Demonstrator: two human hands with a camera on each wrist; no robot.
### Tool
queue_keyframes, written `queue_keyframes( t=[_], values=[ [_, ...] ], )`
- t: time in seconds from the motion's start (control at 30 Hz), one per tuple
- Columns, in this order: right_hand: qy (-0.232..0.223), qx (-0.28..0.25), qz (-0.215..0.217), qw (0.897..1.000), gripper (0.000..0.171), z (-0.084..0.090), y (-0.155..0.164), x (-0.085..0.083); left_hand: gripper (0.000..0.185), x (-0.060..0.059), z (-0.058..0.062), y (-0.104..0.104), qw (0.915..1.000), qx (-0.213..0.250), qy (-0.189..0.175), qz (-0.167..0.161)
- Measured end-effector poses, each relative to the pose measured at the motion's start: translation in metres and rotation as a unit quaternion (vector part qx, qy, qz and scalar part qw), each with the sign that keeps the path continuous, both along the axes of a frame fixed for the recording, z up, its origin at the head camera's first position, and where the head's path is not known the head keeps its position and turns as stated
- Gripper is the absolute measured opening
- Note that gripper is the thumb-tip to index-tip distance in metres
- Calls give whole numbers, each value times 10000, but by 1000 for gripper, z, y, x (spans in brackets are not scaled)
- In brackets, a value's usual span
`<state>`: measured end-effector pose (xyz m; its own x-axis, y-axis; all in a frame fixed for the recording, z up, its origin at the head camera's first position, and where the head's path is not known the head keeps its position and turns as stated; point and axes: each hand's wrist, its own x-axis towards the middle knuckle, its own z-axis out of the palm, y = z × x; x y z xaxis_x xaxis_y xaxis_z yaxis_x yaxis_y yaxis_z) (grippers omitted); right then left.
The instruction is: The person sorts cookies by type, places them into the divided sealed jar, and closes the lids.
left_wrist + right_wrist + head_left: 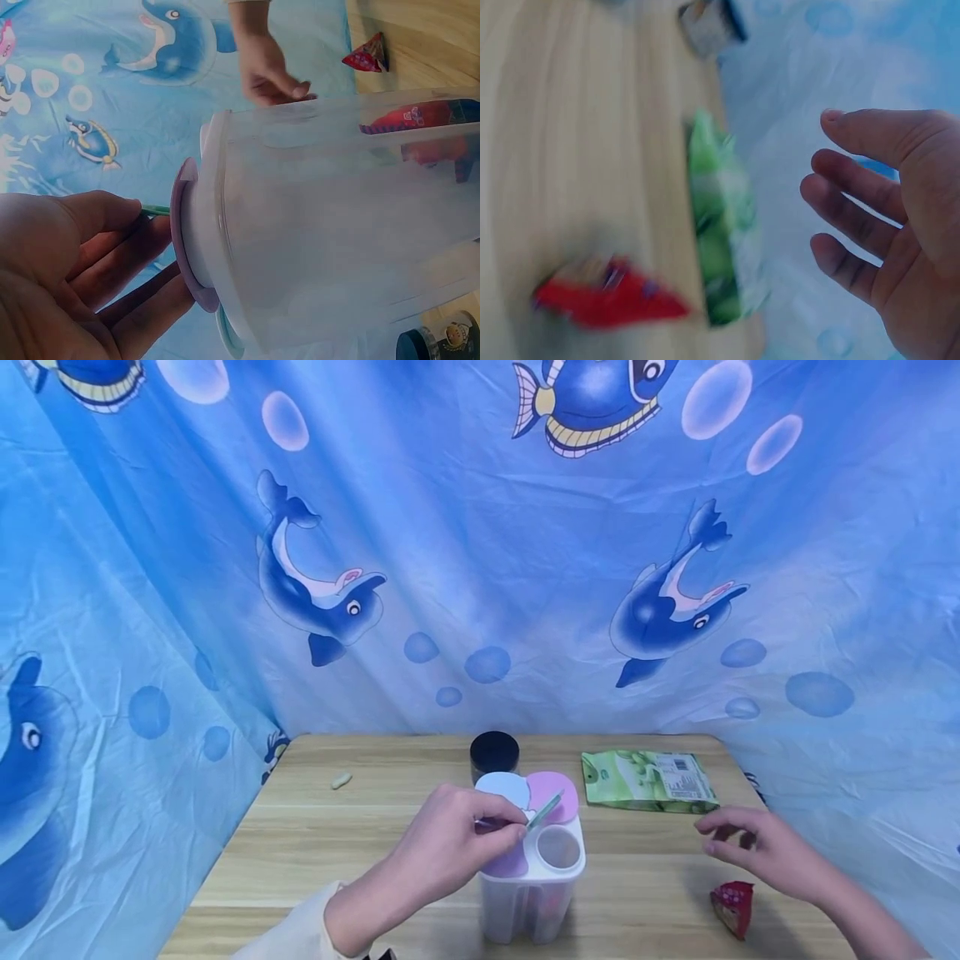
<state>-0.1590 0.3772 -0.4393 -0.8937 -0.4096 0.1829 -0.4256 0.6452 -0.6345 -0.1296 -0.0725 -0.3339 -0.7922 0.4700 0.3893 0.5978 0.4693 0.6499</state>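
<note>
Container near the front table edge, clear, four lidded sections; base cut off in the head view. One section open, green lid raised. Left hand on top, fingers curled, pinching that green lid; the wrist view shows only its tip past the fingers. Red shapes show inside the wall, blurred.

Right hand hovers over bare wood right of the container, fingers loosely spread, holding nothing.

One red packet just beside it. One green bag behind. One black jar at the back. Right wrist view blurred.
</note>
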Motion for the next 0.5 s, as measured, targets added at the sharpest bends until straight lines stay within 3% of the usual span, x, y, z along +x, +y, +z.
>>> queue_keyframes(
  t=[0.2, 0.5],
  values=[
    [-1038, 167, -81, 9944, 30, -25, 39, 1, 10, -1, -1, 0, 9999, -28, 151, -41],
    [-1994, 173, -193, 9796, 39, -58, 69, -4, 11, -1, 0, -1, 9998, -70, 168, -22]
  ],
)
